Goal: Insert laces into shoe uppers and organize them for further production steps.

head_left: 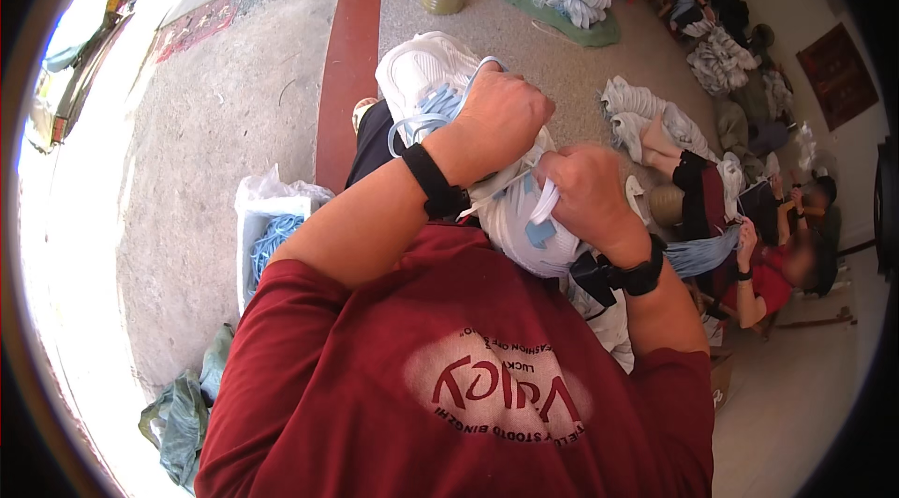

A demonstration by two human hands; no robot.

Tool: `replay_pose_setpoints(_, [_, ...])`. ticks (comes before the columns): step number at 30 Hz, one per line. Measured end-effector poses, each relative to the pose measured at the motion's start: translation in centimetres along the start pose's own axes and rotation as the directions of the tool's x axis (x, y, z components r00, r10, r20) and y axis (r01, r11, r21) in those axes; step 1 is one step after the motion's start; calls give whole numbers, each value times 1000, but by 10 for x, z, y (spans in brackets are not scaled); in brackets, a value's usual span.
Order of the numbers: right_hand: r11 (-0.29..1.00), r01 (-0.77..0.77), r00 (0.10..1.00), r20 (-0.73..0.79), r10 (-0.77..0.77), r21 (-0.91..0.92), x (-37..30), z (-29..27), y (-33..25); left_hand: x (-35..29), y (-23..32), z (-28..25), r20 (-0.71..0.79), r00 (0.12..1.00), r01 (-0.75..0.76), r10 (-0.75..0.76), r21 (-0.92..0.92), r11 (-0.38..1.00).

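White shoe (405, 72) is being held in front of the torso, just beyond the left hand (506, 114) and off to its left. Toe is being pointed away from the body, leftward; long axis is being read as slanting from far left to near right. Pale blue lace (438, 103) is being shown crossing the shoe's upper, with a loose loop being left at the side nearest the left wrist. Left hand is being curled tight, thumb side toward the shoe, and the lace is seemingly being pinched at the fingertips, though the exact contact is being hidden by the knuckles.

Right hand (592, 193) is being placed lower, nearer the body and to the right. Its fingers are being folded over a white strip (545, 205), a loop of which is being left hanging below. A white piece with a blue patch (524, 236) is being held beneath it; whether a second shoe or the same one is being seen cannot be told, the join being covered by the left forearm.

Key relation, as judged: the laced front is being reached more closely by the left hand, the right being set well back from the toe.
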State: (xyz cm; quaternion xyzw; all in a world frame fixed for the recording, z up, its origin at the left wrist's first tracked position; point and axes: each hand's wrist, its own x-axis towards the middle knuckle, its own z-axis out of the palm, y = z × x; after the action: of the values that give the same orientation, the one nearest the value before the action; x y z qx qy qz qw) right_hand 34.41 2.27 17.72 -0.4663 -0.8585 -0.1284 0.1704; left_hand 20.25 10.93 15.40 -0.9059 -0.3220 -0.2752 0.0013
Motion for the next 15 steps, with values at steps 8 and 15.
replay_pose_setpoints(8, [876,110,991,12,-131,469,-9,3,-4,10,0,11,160,982,91,-102,72,993])
replay_pose_setpoints(15, [754,-13,996,-56,66,657,-29,4,-8,-3,4,-11,-67,994,-79,85,92,993])
